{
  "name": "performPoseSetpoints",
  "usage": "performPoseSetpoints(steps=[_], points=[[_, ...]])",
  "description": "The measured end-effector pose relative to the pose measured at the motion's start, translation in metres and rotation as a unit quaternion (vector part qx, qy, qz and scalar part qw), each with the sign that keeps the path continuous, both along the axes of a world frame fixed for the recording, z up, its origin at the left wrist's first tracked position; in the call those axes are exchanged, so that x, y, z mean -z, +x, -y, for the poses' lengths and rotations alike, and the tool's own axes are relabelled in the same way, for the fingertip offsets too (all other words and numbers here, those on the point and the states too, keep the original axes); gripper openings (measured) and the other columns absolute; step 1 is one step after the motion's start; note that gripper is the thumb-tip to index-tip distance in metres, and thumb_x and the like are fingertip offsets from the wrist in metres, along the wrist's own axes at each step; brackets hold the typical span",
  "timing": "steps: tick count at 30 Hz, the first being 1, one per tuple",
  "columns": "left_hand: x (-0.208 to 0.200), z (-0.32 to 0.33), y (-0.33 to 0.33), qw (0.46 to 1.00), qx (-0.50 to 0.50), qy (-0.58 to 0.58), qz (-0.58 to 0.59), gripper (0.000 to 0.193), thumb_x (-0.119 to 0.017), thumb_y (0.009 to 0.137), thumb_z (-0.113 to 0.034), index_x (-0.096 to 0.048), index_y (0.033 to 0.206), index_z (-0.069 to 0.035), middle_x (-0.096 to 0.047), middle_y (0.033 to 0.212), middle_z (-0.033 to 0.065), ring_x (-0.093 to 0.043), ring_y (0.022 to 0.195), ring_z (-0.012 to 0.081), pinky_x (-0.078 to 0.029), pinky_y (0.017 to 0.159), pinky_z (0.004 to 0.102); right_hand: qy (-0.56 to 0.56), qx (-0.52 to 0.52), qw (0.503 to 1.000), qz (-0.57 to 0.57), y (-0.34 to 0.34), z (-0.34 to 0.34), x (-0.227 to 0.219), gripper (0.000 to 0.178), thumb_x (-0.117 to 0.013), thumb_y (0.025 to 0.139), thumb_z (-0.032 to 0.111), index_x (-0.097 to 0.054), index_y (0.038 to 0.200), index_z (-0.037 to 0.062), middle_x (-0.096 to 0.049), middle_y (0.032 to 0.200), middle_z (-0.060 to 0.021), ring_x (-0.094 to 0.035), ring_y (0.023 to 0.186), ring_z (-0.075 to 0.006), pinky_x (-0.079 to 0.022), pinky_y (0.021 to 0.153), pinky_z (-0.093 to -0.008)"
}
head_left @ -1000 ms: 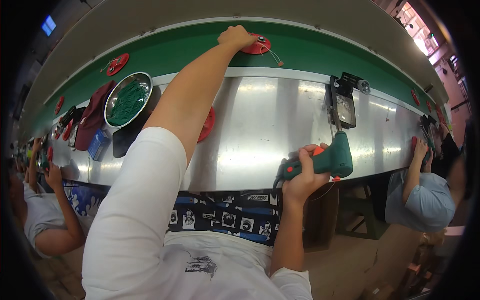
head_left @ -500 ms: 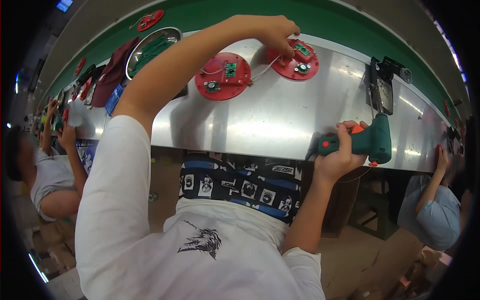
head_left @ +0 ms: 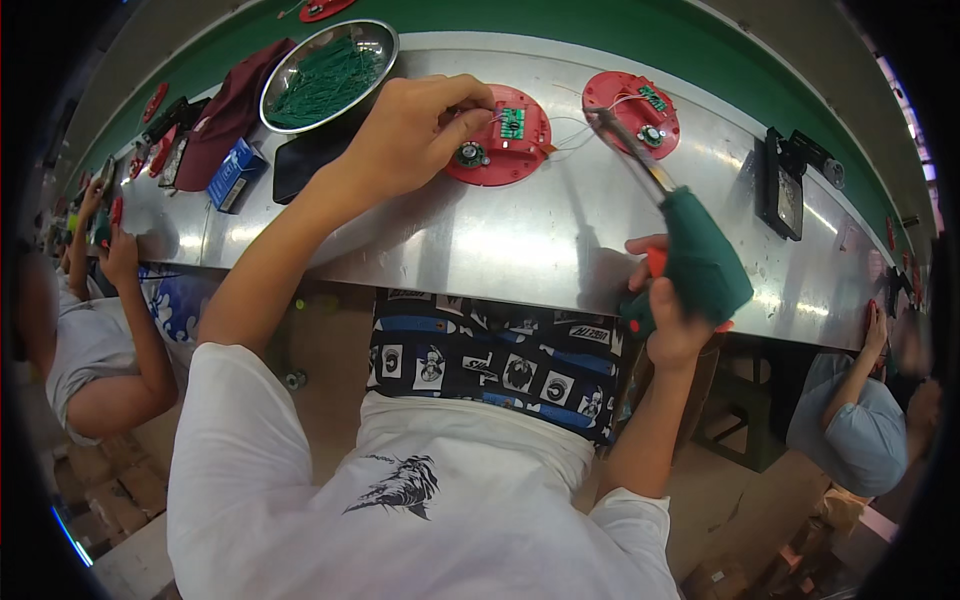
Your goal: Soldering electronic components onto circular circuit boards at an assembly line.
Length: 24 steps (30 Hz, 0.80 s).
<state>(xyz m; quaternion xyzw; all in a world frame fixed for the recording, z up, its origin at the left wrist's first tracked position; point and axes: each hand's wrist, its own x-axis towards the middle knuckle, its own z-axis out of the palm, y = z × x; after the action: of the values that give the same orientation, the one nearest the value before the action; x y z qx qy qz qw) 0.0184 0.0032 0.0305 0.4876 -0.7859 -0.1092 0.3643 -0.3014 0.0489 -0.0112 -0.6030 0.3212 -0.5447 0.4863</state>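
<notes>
Two red plastic discs lie on the metal worktop, joined by thin pale wires [head_left: 568, 142]. The left disc [head_left: 525, 160] and right disc [head_left: 610, 90] each carry a green circuit board and a small round part. My left hand [head_left: 425, 125] reaches to the left disc's left edge, thumb and fingers pinched beside its wires; what lies between the fingertips is hidden. My right hand [head_left: 672, 315] wraps the handle of a green pistol-shaped power screwdriver [head_left: 705, 255] with an orange trigger. Its long metal shaft slants up-left, its dark tip at the right disc's left edge.
A steel bowl of green wire pieces [head_left: 325, 80] stands at back left. Near it lie a dark red cloth [head_left: 230, 115], a blue box [head_left: 235, 178] and a black phone-like slab [head_left: 300, 165]. A black device with a metal tray [head_left: 785, 185] sits right. Other people work at both sides.
My left hand has moved from the right disc back to the left disc. My right hand has swung the screwdriver's tip leftward from the black device to the right disc.
</notes>
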Motion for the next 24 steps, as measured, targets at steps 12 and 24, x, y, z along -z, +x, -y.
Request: performPoseSetpoints(steps=[12, 24], points=[[0.048, 0.002, -0.006, 0.987, -0.052, -0.154, 0.004, 0.012, -0.071, 0.082, -0.005, -0.067, 0.092, 0.000, -0.062, 0.076, 0.0089, -0.058, 0.057, 0.0184, -0.046, 0.052, 0.0286, 0.054, 0.028, 0.993, -0.097, 0.025, 0.003, -0.007, 0.030, -0.073, 0.080, -0.004, -0.066, 0.109, -0.0043, -0.070, 0.094, -0.0073, -0.063, 0.079, -0.0122, -0.051, 0.070, -0.0258], [0.055, 0.002, -0.004, 0.984, -0.061, -0.167, 0.011, 0.013, -0.072, 0.082, -0.006, -0.068, 0.093, -0.001, -0.064, 0.078, 0.0082, -0.060, 0.056, 0.0177, -0.047, 0.053, 0.0277, -0.006, 0.014, 0.989, -0.145, 0.028, 0.015, -0.002, 0.048, -0.067, 0.083, 0.007, -0.053, 0.127, -0.0064, -0.065, 0.098, -0.0172, -0.059, 0.066, -0.0186, -0.048, 0.059, -0.0280]])
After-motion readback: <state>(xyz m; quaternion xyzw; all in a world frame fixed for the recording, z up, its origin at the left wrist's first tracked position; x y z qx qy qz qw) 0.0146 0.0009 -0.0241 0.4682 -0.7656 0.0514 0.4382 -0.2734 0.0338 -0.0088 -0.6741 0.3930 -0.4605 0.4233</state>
